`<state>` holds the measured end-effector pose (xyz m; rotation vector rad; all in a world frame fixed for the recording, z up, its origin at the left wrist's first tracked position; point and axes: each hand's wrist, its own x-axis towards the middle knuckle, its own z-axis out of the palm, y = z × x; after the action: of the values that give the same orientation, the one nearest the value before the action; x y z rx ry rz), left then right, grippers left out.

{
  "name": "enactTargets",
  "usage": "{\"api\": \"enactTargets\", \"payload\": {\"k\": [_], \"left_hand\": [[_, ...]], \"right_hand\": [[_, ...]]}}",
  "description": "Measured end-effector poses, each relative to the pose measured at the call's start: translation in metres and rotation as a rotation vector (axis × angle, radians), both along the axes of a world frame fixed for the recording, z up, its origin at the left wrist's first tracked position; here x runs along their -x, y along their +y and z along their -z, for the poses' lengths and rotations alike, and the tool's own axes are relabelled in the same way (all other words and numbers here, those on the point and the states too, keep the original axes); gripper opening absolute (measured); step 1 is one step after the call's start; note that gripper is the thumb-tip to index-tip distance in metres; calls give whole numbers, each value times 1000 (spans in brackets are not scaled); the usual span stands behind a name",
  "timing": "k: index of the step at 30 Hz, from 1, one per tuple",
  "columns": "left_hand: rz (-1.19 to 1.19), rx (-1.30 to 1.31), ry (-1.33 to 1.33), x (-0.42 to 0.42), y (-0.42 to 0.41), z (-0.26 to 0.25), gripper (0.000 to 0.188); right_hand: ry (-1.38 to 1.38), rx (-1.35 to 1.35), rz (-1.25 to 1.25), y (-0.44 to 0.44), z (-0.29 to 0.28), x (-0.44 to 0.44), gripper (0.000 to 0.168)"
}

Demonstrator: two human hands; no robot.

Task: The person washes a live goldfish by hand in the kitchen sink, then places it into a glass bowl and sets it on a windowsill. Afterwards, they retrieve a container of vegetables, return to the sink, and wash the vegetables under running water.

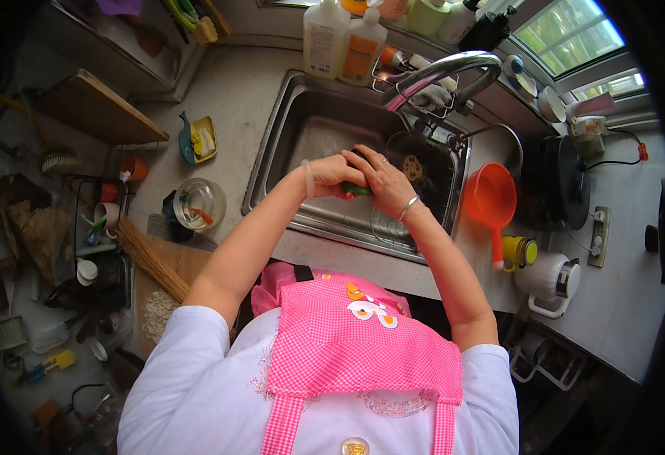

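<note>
Both my hands meet over a stainless steel sink [332, 139]. My left hand [335, 175], with a pale bangle at the wrist, is closed around a green object [355, 188], perhaps a vegetable; the fingers cover most of it. Over its upper side lie the fingers of my right hand [386, 181], which wears a ring and a silver bracelet. A dark part shows between the fingers, too little to identify. Above the sink arches a chrome faucet [440, 71]; no water is seen running. A round wire rack and a brown piece [412, 167] are in the sink's right part.
Right of the sink are an orange dipper [490, 193], a black pot [560, 182], a yellow-lidded container [520, 253] and a white kettle [545, 281]. At left stand a glass bowl [200, 203], a soap dish [204, 139] and a straw whisk [153, 259]. Bottles [325, 40] line the back.
</note>
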<state>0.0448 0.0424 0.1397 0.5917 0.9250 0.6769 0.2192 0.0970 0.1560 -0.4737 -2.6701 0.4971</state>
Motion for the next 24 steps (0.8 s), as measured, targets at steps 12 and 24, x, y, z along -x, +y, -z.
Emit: {"api": "enactTargets", "payload": {"k": [12, 24], "left_hand": [[817, -358, 1149, -60, -35, 107, 35], [195, -914, 1437, -35, -19, 58, 17]], "right_hand": [[-799, 493, 187, -64, 130, -25, 63], [-545, 1171, 285, 11, 55, -14, 51]]}}
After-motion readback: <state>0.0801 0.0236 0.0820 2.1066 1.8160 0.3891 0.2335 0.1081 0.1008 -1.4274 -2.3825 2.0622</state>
